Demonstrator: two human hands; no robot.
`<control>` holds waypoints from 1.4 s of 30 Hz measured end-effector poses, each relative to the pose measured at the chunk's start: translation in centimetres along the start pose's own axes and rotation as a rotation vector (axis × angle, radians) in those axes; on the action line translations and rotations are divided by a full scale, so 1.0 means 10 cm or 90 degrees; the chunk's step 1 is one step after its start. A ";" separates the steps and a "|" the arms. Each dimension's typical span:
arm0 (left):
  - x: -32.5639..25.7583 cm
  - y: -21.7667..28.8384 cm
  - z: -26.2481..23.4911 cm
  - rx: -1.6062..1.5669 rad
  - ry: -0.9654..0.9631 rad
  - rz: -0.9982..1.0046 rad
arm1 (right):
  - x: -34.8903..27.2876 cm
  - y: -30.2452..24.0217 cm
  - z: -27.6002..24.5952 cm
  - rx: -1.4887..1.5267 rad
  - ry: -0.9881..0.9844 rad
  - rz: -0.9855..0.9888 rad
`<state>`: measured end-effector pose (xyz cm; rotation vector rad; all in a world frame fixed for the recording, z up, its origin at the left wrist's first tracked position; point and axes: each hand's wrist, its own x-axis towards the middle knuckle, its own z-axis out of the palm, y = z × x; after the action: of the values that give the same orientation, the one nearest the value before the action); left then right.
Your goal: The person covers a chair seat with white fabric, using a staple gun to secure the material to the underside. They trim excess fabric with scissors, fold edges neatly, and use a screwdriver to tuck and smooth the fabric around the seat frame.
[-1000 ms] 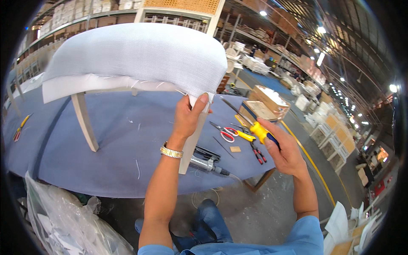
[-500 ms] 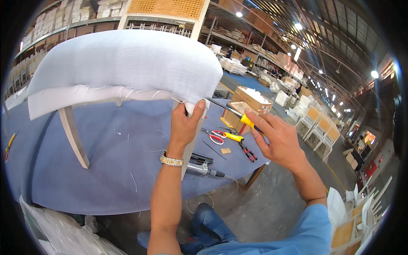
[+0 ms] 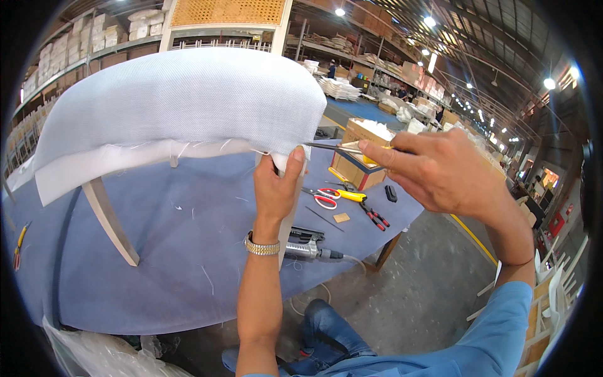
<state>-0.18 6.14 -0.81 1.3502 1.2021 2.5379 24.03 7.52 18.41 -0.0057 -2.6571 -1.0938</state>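
Two grips: left fingers (image 3: 294, 164) pinch fabric (image 3: 188, 97), right fingers (image 3: 384, 157) clasp screwdriver (image 3: 333, 147) (handle (image 3: 369, 161) mostly hidden).

left hand (image 3: 276, 188) pinching pale seat fabric (image 3: 188, 97), right hand (image 3: 452, 169) gripping screwdriver (image 3: 336, 148), scissors (image 3: 318, 196) on blue table (image 3: 163, 283)

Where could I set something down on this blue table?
Mainly the tabletop between the left chair leg and the wristwatch, loose threads aside; also between that leg and the yellow-and-red hand tool. The right end is crowded: scissors, pliers, air tool, cardboard box.
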 end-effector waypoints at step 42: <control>-0.08 0.03 0.08 0.072 -0.009 0.017 | -0.37 -0.57 1.38 0.187 0.216 0.185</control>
<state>0.97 6.12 -0.93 1.4145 1.3517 2.5085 23.64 13.35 4.23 -0.1335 -2.3877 -0.5533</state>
